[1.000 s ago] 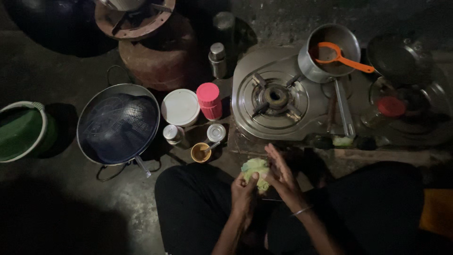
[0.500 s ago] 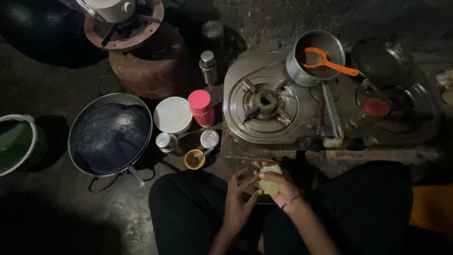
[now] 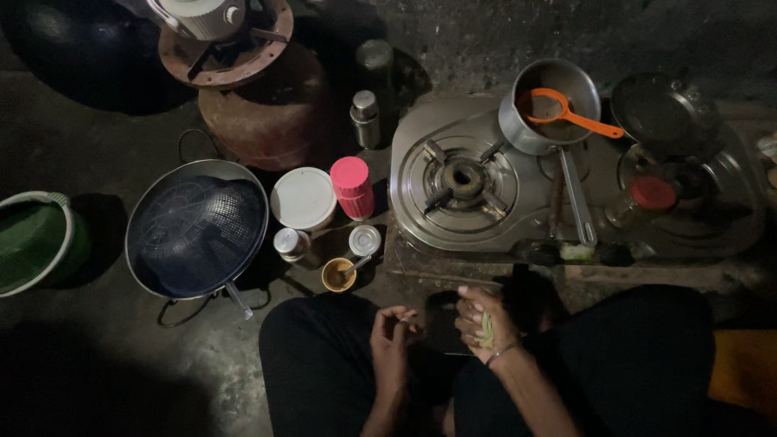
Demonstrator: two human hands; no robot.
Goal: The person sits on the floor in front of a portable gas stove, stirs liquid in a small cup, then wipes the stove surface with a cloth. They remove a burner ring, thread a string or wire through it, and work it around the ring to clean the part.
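A pale green piece of veg (image 3: pixel 486 330), prob. a cabbage leaf or chunk, is held in the right hand (image 3: pixel 484 324), fingers curled shut round it so only a strip shows between them. The left hand (image 3: pixel 390 333) is kept apart from it, just to the side, fingers loosely bent with tips pinched together; whether a scrap is held there cannot be told in the dim light. Both hands are over the lap of the person, who is seated on the floor in dark clothes, in front of a two-burner gas stove (image 3: pixel 486 226).

As to progress: the veg is judged to be at the hand-prep stage only. No cooking is seen to be started: the near burner (image 3: pixel 463 175) is bare and unlit, and no cut or torn pieces are visible in any vessel. A saucepan (image 3: pixel 550 101) with an orange strainer (image 3: pixel 558 109) inside is parked on the stove top, beside a dark pan (image 3: pixel 665 109) at the back right. So most of the work is judged to be left.

Nearby, on the floor: a big wok (image 3: pixel 198 231) w/ a mesh skimmer in it, a white lidded tub (image 3: pixel 303 198), a pink container (image 3: pixel 353 186), small steel tins, a yellow cup (image 3: pixel 338 275) w/ a spoon, a green bucket (image 3: pixel 32 241) at far left
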